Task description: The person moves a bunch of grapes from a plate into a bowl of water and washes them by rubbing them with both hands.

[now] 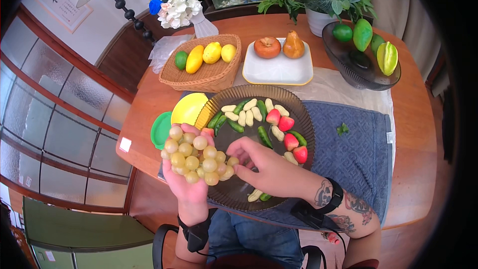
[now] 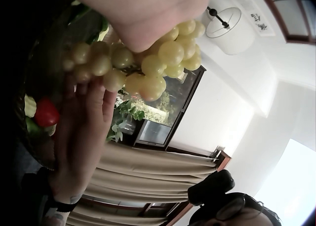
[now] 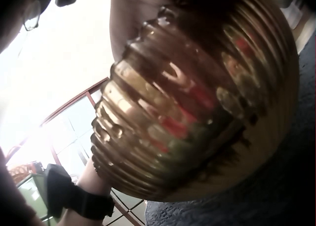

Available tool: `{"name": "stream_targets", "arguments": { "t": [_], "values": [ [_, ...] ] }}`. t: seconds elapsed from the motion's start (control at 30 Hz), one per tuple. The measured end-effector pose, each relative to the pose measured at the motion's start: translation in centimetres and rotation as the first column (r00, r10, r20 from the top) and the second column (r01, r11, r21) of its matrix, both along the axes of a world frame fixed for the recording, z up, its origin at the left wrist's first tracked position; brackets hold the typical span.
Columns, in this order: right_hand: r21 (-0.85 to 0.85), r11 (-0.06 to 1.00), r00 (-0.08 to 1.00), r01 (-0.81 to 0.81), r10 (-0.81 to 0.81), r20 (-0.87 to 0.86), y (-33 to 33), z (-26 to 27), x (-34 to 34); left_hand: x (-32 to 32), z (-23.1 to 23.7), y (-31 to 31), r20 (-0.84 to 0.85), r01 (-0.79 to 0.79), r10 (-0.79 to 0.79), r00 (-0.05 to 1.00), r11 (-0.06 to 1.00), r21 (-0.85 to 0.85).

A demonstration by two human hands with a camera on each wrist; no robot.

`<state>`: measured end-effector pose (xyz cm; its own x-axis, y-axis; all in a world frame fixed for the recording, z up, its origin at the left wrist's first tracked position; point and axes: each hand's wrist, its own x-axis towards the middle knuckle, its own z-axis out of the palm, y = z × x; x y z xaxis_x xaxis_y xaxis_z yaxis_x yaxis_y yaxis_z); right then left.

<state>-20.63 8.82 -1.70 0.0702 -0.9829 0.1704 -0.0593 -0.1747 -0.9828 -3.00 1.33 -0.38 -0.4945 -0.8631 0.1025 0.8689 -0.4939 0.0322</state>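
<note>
A bunch of pale green-yellow grapes point(image 1: 199, 157) lies over the left hand point(image 1: 191, 189), which supports it from below above the left part of the ribbed dark bowl point(image 1: 308, 119). At the bunch's right side, the right hand point(image 1: 261, 167) touches an end grape with bent fingertips. In the left wrist view the grapes point(image 2: 170, 53) hang between the left hand point(image 2: 148, 13) and the right hand point(image 2: 81, 127). The bowl holds peanuts point(image 1: 250, 104), green peppers point(image 1: 264, 136) and red-and-white pieces point(image 1: 291, 142). In the right wrist view the bowl's ribbed wall point(image 3: 148, 152) hides the fingers.
Behind the bowl stand a wicker basket point(image 1: 199, 82) of fruit, a white tray point(image 1: 276, 72) with two fruits, and a dark fruit bowl point(image 1: 363, 77). Yellow point(image 1: 188, 109) and green dishes point(image 1: 160, 129) sit left. A blue towel point(image 1: 348, 154) bears a small green leaf point(image 1: 342, 129).
</note>
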Motion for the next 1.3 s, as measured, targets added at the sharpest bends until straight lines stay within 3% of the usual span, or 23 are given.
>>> {"name": "stream_targets", "arguments": {
  "t": [0.07, 0.2, 0.27, 0.5, 0.6, 0.7, 0.77, 0.87, 1.1, 1.3],
  "values": [
    [0.073, 0.993, 0.991, -0.092, 0.084, 0.103, 0.2, 0.3, 0.0, -0.1, 0.2, 0.0, -0.041, 0.008, -0.007, 0.999, 1.0, 0.011],
    [0.132, 0.987, 0.996, -0.088, 0.089, 0.001, -0.4, -0.6, -0.4, -0.4, 0.5, 0.2, -0.11, 0.044, -0.038, 0.993, 0.998, 0.054],
    [0.229, 0.954, 0.981, -0.191, 0.194, 0.01, -0.3, 0.0, -0.7, -0.7, 0.5, 0.3, -0.081, 0.053, -0.049, 0.995, 0.998, 0.045],
    [0.136, 0.965, 0.96, -0.225, 0.196, 0.199, -0.6, 0.1, -0.8, -0.7, 0.4, 0.2, -0.072, 0.051, -0.045, 0.996, 0.996, 0.077],
    [0.09, 0.985, 0.951, -0.15, 0.119, 0.284, -0.7, -0.1, -0.7, -0.4, 0.5, 0.0, -0.034, -0.006, 0.01, 0.999, 0.995, 0.103],
    [0.016, 0.999, 0.987, -0.041, 0.038, 0.158, -0.4, 0.8, -0.9, -0.4, 0.4, -0.1, -0.011, -0.002, 0.003, 1.0, 0.996, 0.087],
    [-0.029, 0.994, 0.993, 0.109, -0.107, 0.058, -0.1, 0.9, -0.6, -0.4, 0.2, -0.1, 0.008, 0.003, -0.003, 1.0, 0.997, 0.077],
    [-0.029, 0.986, 0.986, 0.166, -0.166, -0.004, 0.1, 1.3, -0.6, -0.2, -0.4, -0.2, 0.058, 0.016, -0.018, 0.998, 0.999, 0.048],
    [-0.085, 0.978, 0.981, 0.192, -0.193, -0.005, -0.1, 0.7, -0.3, -0.7, 0.1, 0.2, 0.063, -0.019, 0.015, 0.998, 0.998, 0.055],
    [-0.122, 0.985, 0.982, 0.12, -0.099, 0.159, -0.5, 0.8, -0.1, -0.6, 0.2, 0.3, 0.016, -0.007, 0.005, 1.0, 0.996, 0.086]
  ]
}}
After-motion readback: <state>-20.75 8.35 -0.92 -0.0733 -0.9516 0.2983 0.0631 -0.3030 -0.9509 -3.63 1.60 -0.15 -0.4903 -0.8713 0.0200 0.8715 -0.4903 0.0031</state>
